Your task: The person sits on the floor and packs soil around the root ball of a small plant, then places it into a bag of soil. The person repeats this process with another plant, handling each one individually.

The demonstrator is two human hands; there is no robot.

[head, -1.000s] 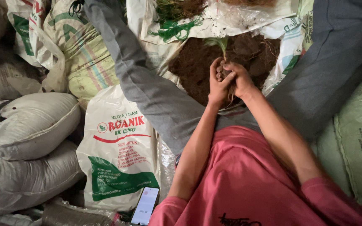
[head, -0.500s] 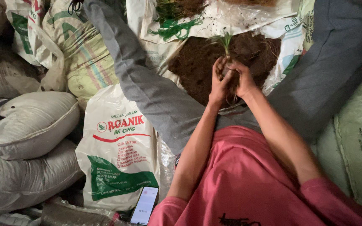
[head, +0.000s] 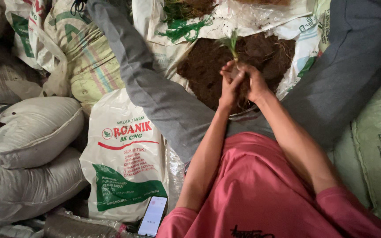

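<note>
A small green seedling (head: pixel 232 45) with a clump of dark soil and fine roots around its base sits between both my hands. My left hand (head: pixel 230 86) and my right hand (head: pixel 255 81) are cupped together around that root clump, fingers closed on it. Below and behind them lies a heap of dark brown planting soil (head: pixel 203 70) spread on an opened white plastic sack (head: pixel 296 42). My legs in grey trousers (head: pixel 155 97) stretch out on either side of the heap. The lower roots are hidden by my fingers.
A white sack with red and green print (head: pixel 126 163) lies by my left leg, and a phone (head: pixel 152 215) rests at its lower edge. Grey filled sacks (head: pixel 27 132) are stacked at the left, striped woven sacks (head: pixel 84 57) behind, and a pale green sack (head: pixel 378 150) at the right.
Both hands have stayed over the soil heap, shifting slightly around the root clump. The seedling stands a little more upright above my fingers.
</note>
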